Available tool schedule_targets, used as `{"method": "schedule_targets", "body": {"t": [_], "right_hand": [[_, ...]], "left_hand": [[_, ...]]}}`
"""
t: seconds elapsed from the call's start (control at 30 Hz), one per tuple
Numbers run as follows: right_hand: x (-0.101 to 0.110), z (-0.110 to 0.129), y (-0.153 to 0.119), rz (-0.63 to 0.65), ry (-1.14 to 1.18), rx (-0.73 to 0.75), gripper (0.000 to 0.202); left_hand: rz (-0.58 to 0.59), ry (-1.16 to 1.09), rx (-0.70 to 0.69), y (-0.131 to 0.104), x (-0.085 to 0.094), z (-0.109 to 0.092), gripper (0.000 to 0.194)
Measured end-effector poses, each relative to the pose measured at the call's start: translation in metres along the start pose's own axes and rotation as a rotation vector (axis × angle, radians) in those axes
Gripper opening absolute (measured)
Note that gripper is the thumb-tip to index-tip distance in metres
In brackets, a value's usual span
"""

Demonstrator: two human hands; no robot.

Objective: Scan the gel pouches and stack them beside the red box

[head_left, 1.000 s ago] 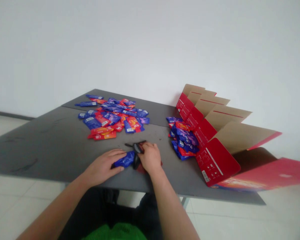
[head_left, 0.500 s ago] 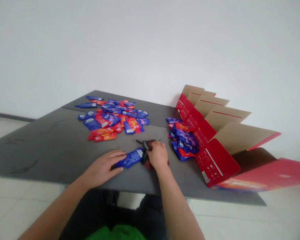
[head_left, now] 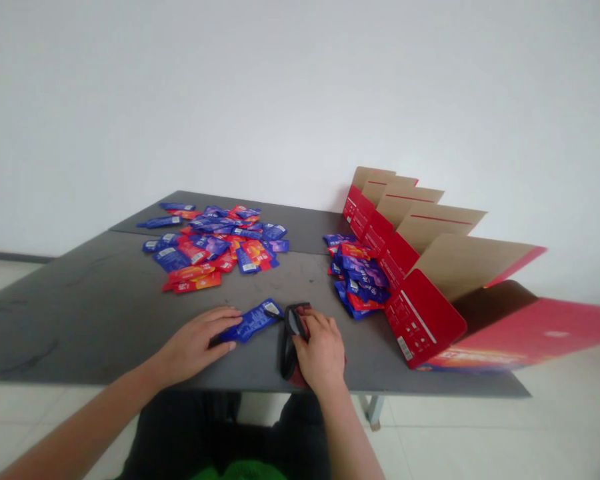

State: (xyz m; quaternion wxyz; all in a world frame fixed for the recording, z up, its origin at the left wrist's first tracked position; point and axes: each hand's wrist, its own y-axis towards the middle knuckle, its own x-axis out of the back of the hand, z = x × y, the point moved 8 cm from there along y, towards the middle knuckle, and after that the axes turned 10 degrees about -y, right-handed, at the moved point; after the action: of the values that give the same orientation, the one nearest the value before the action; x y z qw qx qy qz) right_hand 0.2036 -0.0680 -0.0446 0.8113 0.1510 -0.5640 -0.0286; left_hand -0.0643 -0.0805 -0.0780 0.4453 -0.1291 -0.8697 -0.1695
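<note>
My left hand [head_left: 207, 337] rests on the table with its thumb and fingers around the left end of a blue spouted pouch [head_left: 257, 320], holding it flat. White print and a barcode show on the pouch's upper side. To the right of it, my right hand [head_left: 323, 347] is closed on a black looped object [head_left: 290, 347] with a thin dark tip. That tip reaches over the pouch's right end. Under the right hand lies a dark red flat piece [head_left: 297, 379], mostly covered. Its exact kind, like that of the black object, I cannot make out.
A loose heap of blue and red-orange pouches [head_left: 217, 233] lies at the back left. A smaller pile of pouches [head_left: 363, 273] sits right of my hands. Beside it, several red cardboard boxes [head_left: 425, 320] stand in a row with flaps open. The grey table [head_left: 105, 313] meets a white wall.
The right hand has drawn slightly nearer the table's front edge, and more of the black object shows. Its thin tip now crosses the pouch's end. The left hand stays on the pouch; the view has shifted a little.
</note>
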Motion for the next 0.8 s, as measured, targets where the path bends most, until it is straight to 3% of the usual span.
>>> {"method": "schedule_targets", "body": {"t": [0.23, 0.4, 0.57, 0.7, 0.8], "right_hand": [[0.002, -0.002, -0.002, -0.036, 0.047, -0.021, 0.028], [0.003, -0.001, -0.002, -0.034, 0.054, -0.013, 0.030], [0.004, -0.001, -0.003, -0.033, 0.076, -0.011, 0.031], [0.003, -0.001, -0.002, -0.020, 0.085, -0.006, 0.033], [0.003, -0.001, -0.002, -0.016, 0.096, -0.005, 0.033]], "left_hand": [[0.260, 0.015, -0.007, 0.007, 0.017, -0.002, 0.061], [0.423, 0.048, 0.003, 0.036, 0.031, -0.020, 0.059], [0.428, 0.207, 0.051, 0.058, 0.014, -0.046, 0.056], [0.334, 0.240, 0.030, 0.056, -0.004, -0.061, 0.057], [0.365, 0.213, 0.001, 0.054, -0.008, -0.061, 0.058]]}}
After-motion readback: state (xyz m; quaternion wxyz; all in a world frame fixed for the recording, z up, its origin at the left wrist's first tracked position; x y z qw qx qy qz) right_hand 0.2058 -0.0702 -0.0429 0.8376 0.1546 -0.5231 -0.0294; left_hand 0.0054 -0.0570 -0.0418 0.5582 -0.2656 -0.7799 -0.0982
